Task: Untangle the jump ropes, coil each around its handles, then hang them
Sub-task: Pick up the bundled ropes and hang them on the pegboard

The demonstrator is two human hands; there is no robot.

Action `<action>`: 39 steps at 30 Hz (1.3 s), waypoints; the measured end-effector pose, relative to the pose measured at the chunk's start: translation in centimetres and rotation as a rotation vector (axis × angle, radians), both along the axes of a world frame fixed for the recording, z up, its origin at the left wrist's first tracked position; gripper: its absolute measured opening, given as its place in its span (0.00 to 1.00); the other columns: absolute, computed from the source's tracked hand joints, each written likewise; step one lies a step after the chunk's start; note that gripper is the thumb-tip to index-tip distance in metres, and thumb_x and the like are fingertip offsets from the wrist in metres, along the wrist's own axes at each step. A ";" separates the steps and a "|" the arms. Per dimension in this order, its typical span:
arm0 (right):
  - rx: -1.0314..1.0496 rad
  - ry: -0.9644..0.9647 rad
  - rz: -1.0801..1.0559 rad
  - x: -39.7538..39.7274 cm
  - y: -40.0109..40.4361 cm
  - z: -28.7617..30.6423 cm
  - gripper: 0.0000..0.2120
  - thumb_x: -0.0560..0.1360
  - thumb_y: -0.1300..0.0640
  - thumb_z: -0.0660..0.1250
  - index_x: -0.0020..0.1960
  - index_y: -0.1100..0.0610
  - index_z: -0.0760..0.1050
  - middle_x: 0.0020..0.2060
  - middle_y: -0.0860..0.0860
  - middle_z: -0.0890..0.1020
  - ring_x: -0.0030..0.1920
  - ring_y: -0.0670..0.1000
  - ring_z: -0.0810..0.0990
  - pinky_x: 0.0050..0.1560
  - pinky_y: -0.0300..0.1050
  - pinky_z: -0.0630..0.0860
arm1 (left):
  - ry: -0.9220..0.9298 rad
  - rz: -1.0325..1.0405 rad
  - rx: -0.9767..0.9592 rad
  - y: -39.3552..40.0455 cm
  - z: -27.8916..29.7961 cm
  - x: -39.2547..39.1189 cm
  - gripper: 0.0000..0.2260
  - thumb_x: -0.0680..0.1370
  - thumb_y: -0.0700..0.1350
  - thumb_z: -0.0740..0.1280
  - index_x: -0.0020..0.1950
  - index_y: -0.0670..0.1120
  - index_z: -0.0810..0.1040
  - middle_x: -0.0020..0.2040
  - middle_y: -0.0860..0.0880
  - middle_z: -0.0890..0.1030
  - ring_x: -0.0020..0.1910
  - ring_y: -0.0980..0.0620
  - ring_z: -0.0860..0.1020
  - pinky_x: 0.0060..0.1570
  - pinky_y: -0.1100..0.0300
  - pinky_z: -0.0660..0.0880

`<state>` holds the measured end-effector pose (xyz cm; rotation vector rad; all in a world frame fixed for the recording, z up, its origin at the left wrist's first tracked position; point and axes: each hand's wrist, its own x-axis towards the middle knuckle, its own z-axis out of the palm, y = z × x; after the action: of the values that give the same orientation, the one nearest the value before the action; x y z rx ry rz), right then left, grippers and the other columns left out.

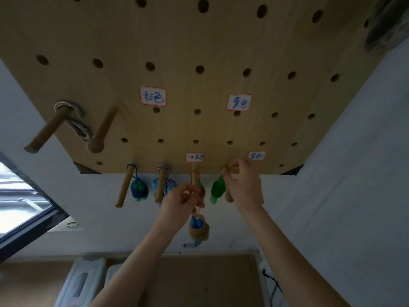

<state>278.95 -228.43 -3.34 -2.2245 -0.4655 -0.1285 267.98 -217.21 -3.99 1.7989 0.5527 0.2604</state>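
Observation:
A wooden pegboard [199, 52] fills the upper view, with wooden pegs along its lower edge. A blue coiled rope bundle [139, 190] hangs from the leftmost low peg [125, 187]. A blue-and-white rope bundle [164, 185] hangs on the peg beside it. My left hand [183, 199] pinches a thin loop below the third peg [194, 176]; a tan coiled rope with blue handles [198, 229] dangles under it. My right hand [242, 182] has its fingers curled at the fourth peg [224, 173], beside a green-handled bundle [218, 188].
Handwritten labels [152, 96] [239, 102] are stuck on the board. Two longer pegs [46, 131] with metal rings [73, 118] stick out at the left. A window [24, 200] lies at the left; white boxes [86, 282] and a wooden surface [205, 280] are below.

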 end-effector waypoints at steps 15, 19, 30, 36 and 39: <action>0.035 0.453 0.249 0.6 4.8 1.9 0.01 0.74 0.62 0.68 0.44 0.60 0.78 0.41 0.55 0.82 0.36 0.47 0.79 0.36 0.35 0.76 | -0.058 -0.270 0.072 1.8 0.2 -3.2 0.09 0.76 0.33 0.62 0.42 0.48 0.72 0.36 0.56 0.83 0.32 0.61 0.80 0.35 0.68 0.75; 0.124 0.608 0.516 -4.6 0.1 2.2 0.10 0.77 0.65 0.61 0.44 0.54 0.78 0.34 0.48 0.83 0.33 0.44 0.80 0.31 0.35 0.73 | -0.141 -0.377 0.167 1.7 1.6 -2.7 0.11 0.75 0.34 0.63 0.42 0.50 0.73 0.35 0.57 0.82 0.34 0.62 0.80 0.36 0.70 0.74; 0.048 0.277 0.124 -3.7 -9.8 1.1 0.06 0.72 0.65 0.69 0.40 0.55 0.80 0.31 0.46 0.81 0.28 0.39 0.77 0.30 0.28 0.70 | -0.052 -0.458 0.378 -5.1 1.4 3.6 0.05 0.73 0.39 0.70 0.48 0.42 0.78 0.44 0.50 0.82 0.44 0.54 0.80 0.45 0.71 0.74; -0.030 0.130 -0.023 0.5 -10.7 -0.8 0.05 0.73 0.64 0.67 0.39 0.59 0.79 0.34 0.53 0.82 0.33 0.49 0.80 0.39 0.38 0.76 | 0.009 -0.382 0.600 -8.7 0.9 7.7 0.05 0.76 0.38 0.63 0.51 0.43 0.76 0.51 0.46 0.81 0.47 0.50 0.80 0.44 0.64 0.74; 0.058 0.209 -0.063 3.0 -10.2 -0.8 0.04 0.73 0.65 0.66 0.40 0.62 0.79 0.37 0.58 0.83 0.32 0.47 0.80 0.40 0.34 0.75 | -0.054 -0.230 0.742 -8.7 0.7 7.7 0.07 0.76 0.39 0.62 0.52 0.46 0.76 0.53 0.47 0.78 0.55 0.48 0.74 0.52 0.61 0.68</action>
<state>281.96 -238.61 -4.17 -2.1680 -0.2744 0.0569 275.65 -225.88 -3.31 2.5403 0.2064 0.3856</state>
